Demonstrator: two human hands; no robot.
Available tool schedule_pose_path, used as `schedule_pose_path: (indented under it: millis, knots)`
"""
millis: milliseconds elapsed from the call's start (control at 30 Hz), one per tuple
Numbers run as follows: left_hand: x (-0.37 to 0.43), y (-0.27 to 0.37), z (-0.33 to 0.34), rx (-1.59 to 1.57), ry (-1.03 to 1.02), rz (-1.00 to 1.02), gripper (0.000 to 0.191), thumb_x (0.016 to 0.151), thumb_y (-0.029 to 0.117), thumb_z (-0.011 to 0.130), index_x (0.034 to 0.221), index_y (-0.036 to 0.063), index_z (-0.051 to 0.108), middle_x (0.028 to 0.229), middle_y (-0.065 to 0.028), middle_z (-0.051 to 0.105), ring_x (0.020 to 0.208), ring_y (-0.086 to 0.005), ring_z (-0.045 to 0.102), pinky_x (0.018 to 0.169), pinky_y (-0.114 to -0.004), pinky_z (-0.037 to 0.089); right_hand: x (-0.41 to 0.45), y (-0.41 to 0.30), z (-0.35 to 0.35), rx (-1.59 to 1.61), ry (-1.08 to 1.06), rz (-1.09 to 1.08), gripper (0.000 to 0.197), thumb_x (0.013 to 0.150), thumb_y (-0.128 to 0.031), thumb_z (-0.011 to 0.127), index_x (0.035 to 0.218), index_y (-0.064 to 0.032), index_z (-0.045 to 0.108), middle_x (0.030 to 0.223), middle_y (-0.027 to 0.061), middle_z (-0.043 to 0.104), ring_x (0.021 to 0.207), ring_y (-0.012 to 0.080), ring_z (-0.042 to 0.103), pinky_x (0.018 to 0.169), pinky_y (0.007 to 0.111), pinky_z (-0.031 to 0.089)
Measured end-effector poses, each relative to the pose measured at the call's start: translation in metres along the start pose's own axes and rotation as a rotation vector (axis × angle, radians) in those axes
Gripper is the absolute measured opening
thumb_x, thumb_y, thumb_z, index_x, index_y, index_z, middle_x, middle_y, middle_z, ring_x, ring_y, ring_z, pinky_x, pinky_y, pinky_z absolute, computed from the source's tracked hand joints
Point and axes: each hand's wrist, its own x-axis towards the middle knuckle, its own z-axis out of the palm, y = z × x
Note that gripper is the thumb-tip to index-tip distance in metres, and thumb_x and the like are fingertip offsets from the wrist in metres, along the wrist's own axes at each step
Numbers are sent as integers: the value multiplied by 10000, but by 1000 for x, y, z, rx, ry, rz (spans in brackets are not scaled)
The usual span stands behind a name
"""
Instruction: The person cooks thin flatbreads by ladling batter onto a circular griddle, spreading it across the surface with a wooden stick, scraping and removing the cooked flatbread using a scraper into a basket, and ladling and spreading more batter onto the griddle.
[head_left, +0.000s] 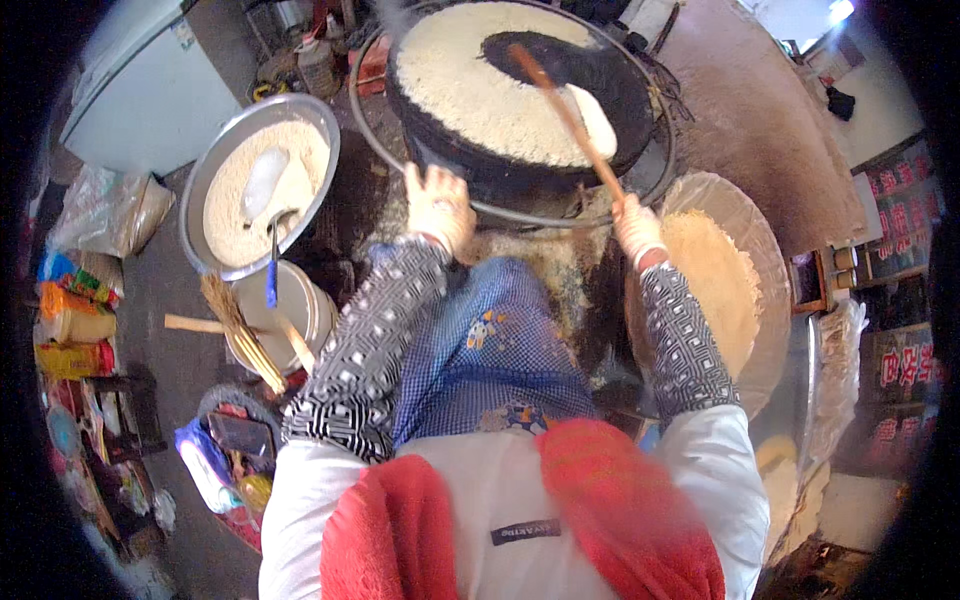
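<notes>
My right hand (637, 231), gloved, grips the lower end of a long wooden paddle (566, 116) slanting up across the round black griddle (622, 75). A pale batter layer (465, 82) covers much of the plate, leaving a dark bare patch at its middle and right. Beside the paddle lies a thicker, smooth white lump of batter or dough (596, 124). My left hand (439, 206), gloved too, lies at the metal ring (517, 217) around the griddle with its fingers apart. Its palm side is hidden.
Left stands a metal basin (196, 225) of pale batter holding a blue-handled ladle (271, 281). Below it are a bucket (319, 292) and a straw brush (240, 334). At right, a round, plastic-lined tray (772, 315) bears thin tan flatbreads (712, 285). A white appliance (150, 97) stands upper left.
</notes>
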Motion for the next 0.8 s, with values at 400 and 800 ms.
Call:
schedule_pose_path:
  millis: [400,800]
  knots:
    - [-10,0,31,-152,378,178,420,728,261,677,1084,55,592,1171,-104,581,1165,-263,481,1053,-479,246,-12,-2,-20,204,16,114,326,962,-266,374,955,-8,573,779,220,663,766,363,666,704,498,524]
    - [9,-33,21,50,15,44,677,799,381,595,1343,7,448,1414,-136,434,1341,-284,340,1135,-552,83,7,-7,-24,204,42,233,294,938,-213,411,949,0,613,857,177,688,790,328,679,688,446,534]
